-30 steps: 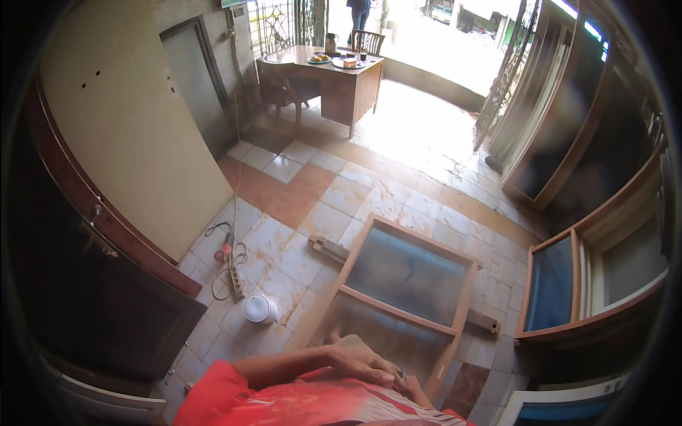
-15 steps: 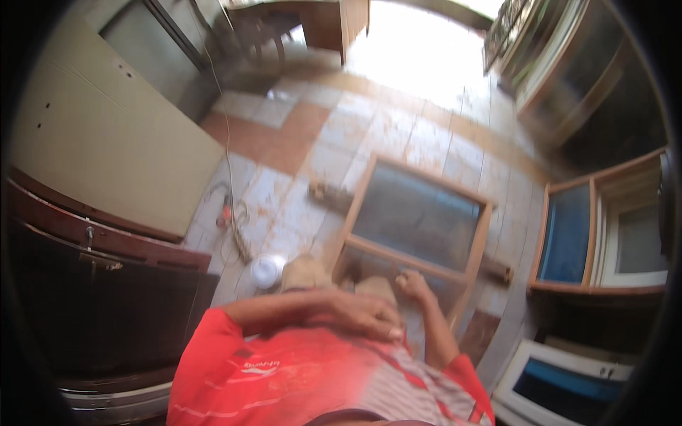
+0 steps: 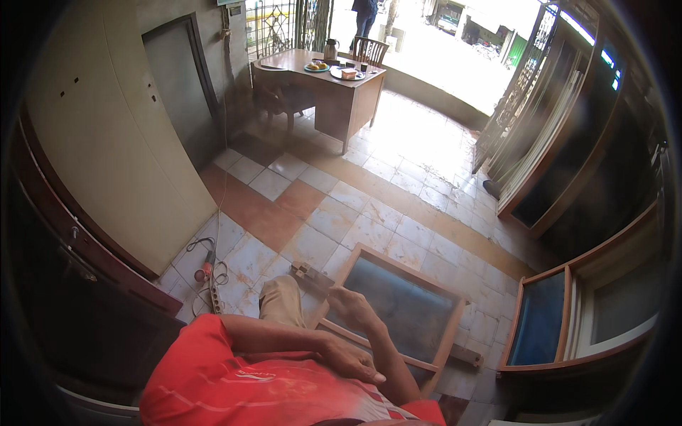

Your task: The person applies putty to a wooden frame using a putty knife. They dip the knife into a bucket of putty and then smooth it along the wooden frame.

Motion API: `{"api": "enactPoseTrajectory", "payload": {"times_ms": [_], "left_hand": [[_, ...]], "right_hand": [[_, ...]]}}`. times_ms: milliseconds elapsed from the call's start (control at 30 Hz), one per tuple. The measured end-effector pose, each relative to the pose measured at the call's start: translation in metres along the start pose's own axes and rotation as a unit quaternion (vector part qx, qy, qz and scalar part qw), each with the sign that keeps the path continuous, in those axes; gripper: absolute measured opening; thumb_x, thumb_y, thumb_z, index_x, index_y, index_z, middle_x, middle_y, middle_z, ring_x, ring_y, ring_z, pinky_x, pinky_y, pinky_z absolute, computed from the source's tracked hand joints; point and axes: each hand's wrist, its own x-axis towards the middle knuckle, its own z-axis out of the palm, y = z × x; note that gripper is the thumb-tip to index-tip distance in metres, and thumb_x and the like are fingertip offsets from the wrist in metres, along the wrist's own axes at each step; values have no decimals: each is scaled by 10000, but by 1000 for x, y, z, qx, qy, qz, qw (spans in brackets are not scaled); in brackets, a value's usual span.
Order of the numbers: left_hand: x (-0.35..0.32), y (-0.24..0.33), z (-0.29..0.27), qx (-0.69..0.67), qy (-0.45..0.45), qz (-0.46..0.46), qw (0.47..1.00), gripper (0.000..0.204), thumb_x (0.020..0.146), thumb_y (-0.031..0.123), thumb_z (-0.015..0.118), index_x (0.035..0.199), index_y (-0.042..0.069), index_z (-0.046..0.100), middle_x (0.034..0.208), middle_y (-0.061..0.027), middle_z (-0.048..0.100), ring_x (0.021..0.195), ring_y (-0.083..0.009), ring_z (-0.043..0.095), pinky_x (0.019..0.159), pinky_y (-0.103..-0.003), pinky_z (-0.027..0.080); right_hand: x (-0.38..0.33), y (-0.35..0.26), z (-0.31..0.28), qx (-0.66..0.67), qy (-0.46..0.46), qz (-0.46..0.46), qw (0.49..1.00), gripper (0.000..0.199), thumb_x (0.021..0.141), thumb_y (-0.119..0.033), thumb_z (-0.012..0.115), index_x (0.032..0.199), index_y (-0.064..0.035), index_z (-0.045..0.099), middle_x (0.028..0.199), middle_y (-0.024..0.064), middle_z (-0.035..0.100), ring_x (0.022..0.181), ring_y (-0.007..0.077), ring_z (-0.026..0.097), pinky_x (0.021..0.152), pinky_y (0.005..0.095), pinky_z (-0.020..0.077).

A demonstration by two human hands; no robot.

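My left hand lies across my lap, palm down, its fingers loosely stretched and nothing visible in them. My right hand is raised over the left side of a wooden-framed glass window panel, its fingers curled in. Whether anything small is in that hand, or whether it touches the frame, I cannot make out. Flat above the floor, the panel has a crossbar and dark bluish glass; my right arm covers part of its lower pane. Wooden blocks stick out from beneath it at the left and the right.
At the left lie a power strip and a corded tool with a red part. A desk with plates and a flask stands farther off. Cabinets line the right, and a person stands outside.
My view has tilted up toward the desk and doorway. My right hand has moved up and left from the panel's lower part to its left side. The left hand stays at my lap.
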Motion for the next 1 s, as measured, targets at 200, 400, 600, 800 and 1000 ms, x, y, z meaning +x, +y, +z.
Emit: {"api": "enactPoseTrajectory", "payload": {"times_ms": [200,400,600,800,1000], "left_hand": [[-24,-20,-25,-19,43,193,980,744,1050,613,350,1201,-34,685,1108,-129,695,1067,-214,614,965,-361,458],[-154,-107,-98,-61,162,124,977,743,1043,625,349,1117,-15,720,1183,-127,683,1188,-250,584,1059,-369,411],[-303,-249,-151,77,401,-274,871,694,964,628,500,1143,-5,720,1281,-238,648,1269,-372,566,1068,-416,429],[-404,-305,-155,149,388,-333,847,653,881,596,647,1224,40,680,1185,-256,669,1142,-394,629,978,-456,491],[-434,-288,-197,132,476,-313,811,575,920,469,666,1292,34,620,1264,-246,642,1207,-399,595,1018,-459,471]], "right_hand": [[-9,176,52,-176,-173,154,957,379,934,-302,560,1104,14,682,1071,253,686,966,389,669,847,459,522],[-80,285,51,-144,-61,492,857,370,923,-305,593,1128,-15,698,1178,258,666,1101,392,648,913,461,514],[-84,235,118,-28,32,660,750,387,907,-285,631,1179,-16,691,1247,247,648,1182,375,624,976,447,506],[-16,264,141,-145,-183,560,795,368,924,-253,604,1180,-2,688,1260,257,643,1205,379,623,999,454,510],[171,203,114,-79,176,460,867,359,869,-231,535,1036,79,603,1094,369,641,1094,509,611,938,550,483]]}}
